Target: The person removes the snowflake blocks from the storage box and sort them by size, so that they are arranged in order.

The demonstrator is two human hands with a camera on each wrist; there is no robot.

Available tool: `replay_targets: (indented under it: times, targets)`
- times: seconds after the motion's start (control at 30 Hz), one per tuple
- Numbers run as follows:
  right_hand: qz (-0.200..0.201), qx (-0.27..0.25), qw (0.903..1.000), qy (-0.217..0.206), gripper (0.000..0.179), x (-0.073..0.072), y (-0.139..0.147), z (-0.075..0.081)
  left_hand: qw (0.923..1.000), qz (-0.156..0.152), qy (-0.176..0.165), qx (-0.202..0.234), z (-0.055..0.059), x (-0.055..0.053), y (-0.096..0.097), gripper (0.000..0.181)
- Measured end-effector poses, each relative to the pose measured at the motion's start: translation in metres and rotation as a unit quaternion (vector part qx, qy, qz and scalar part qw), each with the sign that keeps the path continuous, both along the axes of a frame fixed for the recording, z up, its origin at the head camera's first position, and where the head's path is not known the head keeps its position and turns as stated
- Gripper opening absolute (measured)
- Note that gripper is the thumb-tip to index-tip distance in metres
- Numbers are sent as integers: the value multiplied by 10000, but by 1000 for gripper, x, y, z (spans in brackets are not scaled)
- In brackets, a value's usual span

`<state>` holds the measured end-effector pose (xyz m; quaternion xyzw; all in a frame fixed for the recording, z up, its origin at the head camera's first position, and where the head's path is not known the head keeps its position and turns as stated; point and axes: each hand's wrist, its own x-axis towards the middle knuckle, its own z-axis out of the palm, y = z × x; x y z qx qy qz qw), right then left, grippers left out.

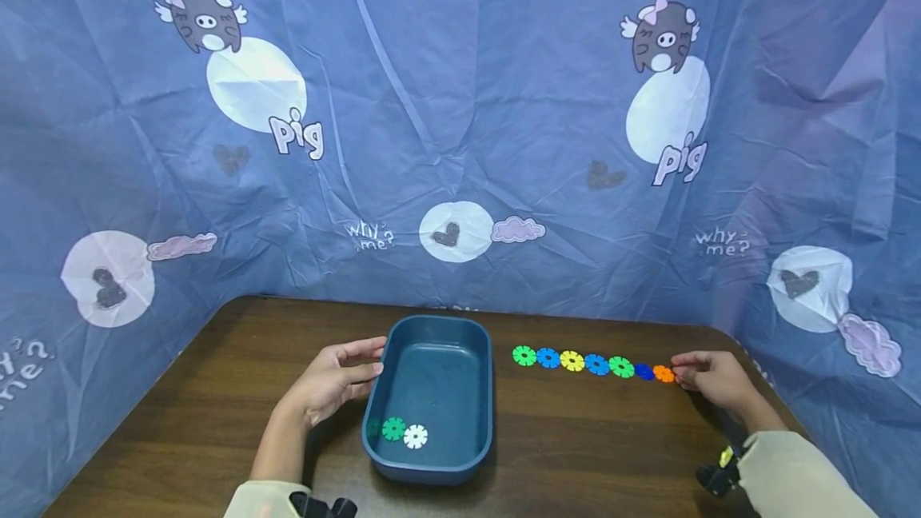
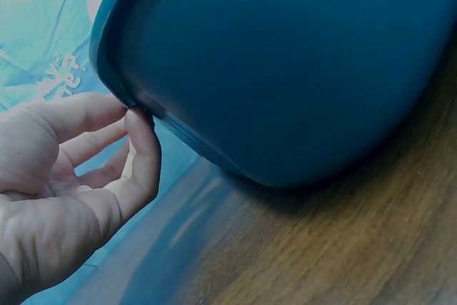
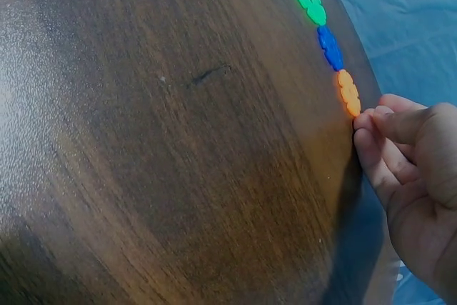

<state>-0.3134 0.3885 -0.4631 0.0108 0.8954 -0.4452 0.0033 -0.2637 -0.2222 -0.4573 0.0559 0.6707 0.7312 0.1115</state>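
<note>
My left hand point(image 1: 332, 380) is at the left side of a dark blue plastic tub point(image 1: 428, 473). Thumb and fingertips pinch its rim in the left wrist view. Inside the tub, near its front left, lie a green notched disc point(image 1: 393, 428) and a white notched disc point(image 1: 415, 436). Right of the tub runs a row of several notched plastic discs in green, blue and yellow, ending in a dark blue disc point(image 1: 643, 372) and an orange disc point(image 1: 663, 374). My right hand point(image 1: 714, 378) pinches at the orange disc's outer edge; its fingertips partly hide that edge.
The brown wooden table point(image 1: 576, 446) has rounded far corners. A blue cloth point(image 1: 460, 142) printed with pigs and hearts hangs behind it and on both sides. Neighbouring discs in the row touch or overlap; whether they interlock I cannot tell.
</note>
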Motion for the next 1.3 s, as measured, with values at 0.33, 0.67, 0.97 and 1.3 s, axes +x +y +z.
replay_targets:
  times: [0.33, 0.67, 0.97, 1.3]
  targets:
    - [113, -485, 9988, 23, 30, 4, 3, -3, 10000, -4, 7, -31, 0, -1, 0, 59]
    - [899, -394, 9933, 613, 30, -8, -18, 16, 10000, 35, -12, 13, -2, -1, -1, 59]
    - [1726, 131, 9816, 812, 24, -14, -73, 47, 10000, -15, 17, 6, -4, 0, -1, 59]
    - [2535, 662, 9575, 1207, 20, -11, -131, 63, 10000, -11, -10, -28, -3, -2, 0, 58]
